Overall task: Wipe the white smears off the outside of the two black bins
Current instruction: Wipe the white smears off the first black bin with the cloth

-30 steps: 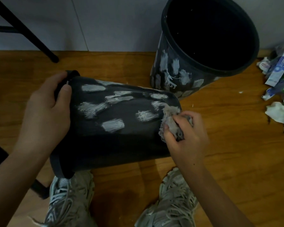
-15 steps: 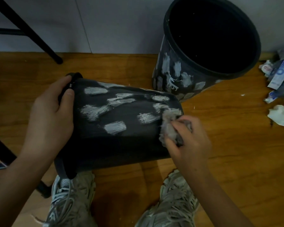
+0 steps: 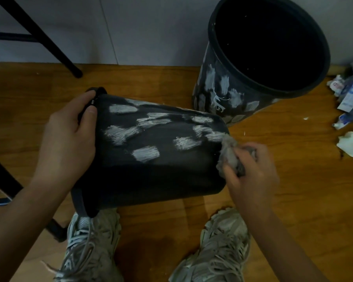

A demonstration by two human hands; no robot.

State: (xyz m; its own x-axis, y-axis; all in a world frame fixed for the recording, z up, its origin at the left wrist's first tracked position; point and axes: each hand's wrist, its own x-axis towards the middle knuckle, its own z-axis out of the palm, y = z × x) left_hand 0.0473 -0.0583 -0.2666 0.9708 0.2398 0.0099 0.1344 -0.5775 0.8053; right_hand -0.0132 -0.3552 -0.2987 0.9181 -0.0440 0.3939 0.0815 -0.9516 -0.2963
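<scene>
A black bin (image 3: 151,176) lies on its side across the middle, its rim to the left and its base to the right, with several white smears (image 3: 146,153) on its upper side. My left hand (image 3: 67,139) grips its rim. My right hand (image 3: 251,169) holds a crumpled grey cloth (image 3: 228,153) pressed against the bin's base end. A second black bin (image 3: 222,92) stands upright at the back right, its outer wall covered in several white smears.
Wooden floor (image 3: 304,200) all round. My two pale sneakers (image 3: 218,247) stand below the lying bin. Crumpled paper and packets (image 3: 351,110) litter the right edge. Black metal furniture legs (image 3: 49,47) cross the upper left, and a grey wall runs behind.
My right hand with the cloth has slid a little right and down along the bin's base end. The left hand keeps its grip on the rim.
</scene>
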